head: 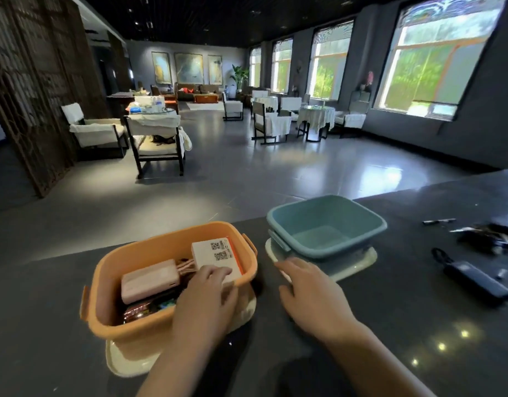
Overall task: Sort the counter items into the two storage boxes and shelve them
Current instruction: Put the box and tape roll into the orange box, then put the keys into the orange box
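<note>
An orange storage box (126,265) stands on a cream lid (124,359) at the counter's near left. It holds a pink power bank (149,283), a white carton with QR codes (215,253) and a dark packet. My left hand (204,302) reaches over the box's right rim with its fingers on the white carton. To the right, an empty blue storage box (327,224) sits on its own pale lid (359,262). My right hand (307,293) hovers flat over the counter just in front of the blue box, fingers relaxed and holding nothing.
On the dark counter (404,325) at the right lie a black device with a strap (473,282), a pen (437,221) and a heap of dark cables (490,236). Beyond the counter's far edge lies a lounge with chairs and tables.
</note>
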Demonstrator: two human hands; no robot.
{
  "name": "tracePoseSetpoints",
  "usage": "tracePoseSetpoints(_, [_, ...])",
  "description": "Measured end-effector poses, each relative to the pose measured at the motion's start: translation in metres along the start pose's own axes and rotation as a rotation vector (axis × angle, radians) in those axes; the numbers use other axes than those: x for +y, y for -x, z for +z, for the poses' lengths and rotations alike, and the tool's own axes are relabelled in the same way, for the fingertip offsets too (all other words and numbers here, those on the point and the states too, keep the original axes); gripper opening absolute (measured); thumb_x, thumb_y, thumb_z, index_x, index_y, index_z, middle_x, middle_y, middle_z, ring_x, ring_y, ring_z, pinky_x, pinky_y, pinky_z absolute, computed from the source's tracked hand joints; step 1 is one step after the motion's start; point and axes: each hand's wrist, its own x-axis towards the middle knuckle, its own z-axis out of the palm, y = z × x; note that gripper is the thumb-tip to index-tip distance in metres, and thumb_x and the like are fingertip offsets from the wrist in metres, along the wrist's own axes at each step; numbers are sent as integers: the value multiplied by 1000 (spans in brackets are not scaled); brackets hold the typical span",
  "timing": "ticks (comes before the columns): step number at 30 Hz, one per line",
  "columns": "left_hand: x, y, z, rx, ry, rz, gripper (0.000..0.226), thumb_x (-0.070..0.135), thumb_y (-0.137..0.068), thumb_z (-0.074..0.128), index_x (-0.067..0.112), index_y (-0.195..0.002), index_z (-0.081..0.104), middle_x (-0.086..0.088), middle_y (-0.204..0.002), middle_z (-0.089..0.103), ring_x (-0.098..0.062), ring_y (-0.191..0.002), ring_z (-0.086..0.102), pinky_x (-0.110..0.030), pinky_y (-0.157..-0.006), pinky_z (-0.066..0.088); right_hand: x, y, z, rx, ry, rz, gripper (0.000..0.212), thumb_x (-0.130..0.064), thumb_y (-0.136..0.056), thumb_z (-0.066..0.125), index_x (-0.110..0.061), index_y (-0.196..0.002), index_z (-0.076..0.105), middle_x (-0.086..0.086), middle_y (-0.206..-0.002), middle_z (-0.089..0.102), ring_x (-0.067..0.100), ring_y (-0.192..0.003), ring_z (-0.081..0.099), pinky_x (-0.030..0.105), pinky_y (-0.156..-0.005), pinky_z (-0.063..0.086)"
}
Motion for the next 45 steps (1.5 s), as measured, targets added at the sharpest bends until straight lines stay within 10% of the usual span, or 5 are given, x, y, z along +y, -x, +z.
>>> tracePoseSetpoints(12, [195, 59, 114, -198, 122, 313, 43, 43, -88, 54, 33, -129, 49, 15, -129, 46, -8, -121, 44, -26, -98, 39, 177, 153, -93, 120, 44, 414, 47, -33, -95, 46, -35, -141, 40, -21, -144, 39, 5, -130, 39, 27, -97, 43])
tracePoseSetpoints(25, [420, 133, 243, -271, 316, 269, 38, 37, -85, 62, 26, -122, 58, 10, -122, 52, -11, -115, 50, -26, -94, 41, 389, 292, -212, 154, 79, 567, 44, -39, -93, 45, -36, -137, 45, -23, -139, 44, 5, -126, 44, 26, -95, 43])
tracePoseSetpoints(45, [538, 20, 392, -271, 343, 115, 38, 36, -84, 65, 27, -121, 59, 13, -116, 53, -10, -108, 53, -29, -90, 44, 582, 198, -246, 89, 36, 498, 46, -40, -92, 48, -39, -138, 42, -26, -140, 41, 3, -126, 43, 22, -93, 41])
